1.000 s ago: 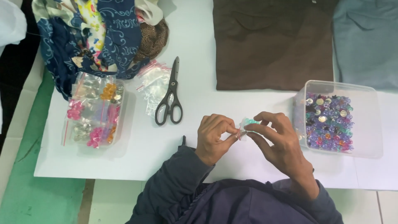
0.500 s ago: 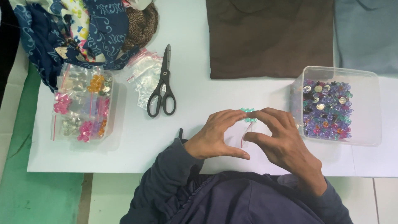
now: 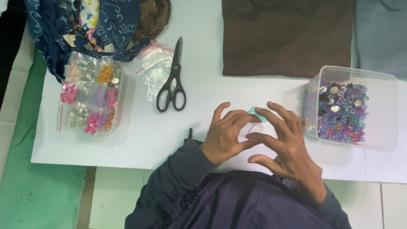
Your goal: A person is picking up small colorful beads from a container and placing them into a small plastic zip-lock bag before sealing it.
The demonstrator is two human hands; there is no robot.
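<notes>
We held a small teal bead pinched between our left hand and right hand, apparently mid-handling, the bead tub just beside the right hand.

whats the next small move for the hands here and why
Probably press the bag's strip shut. Both hands, left hand and right hand, meet over a small clear bag with teal beads inside, lying on the white table, and a pink strip shows between the fingers. Whether it is already sealed cannot be told, so this is a guess.
</notes>
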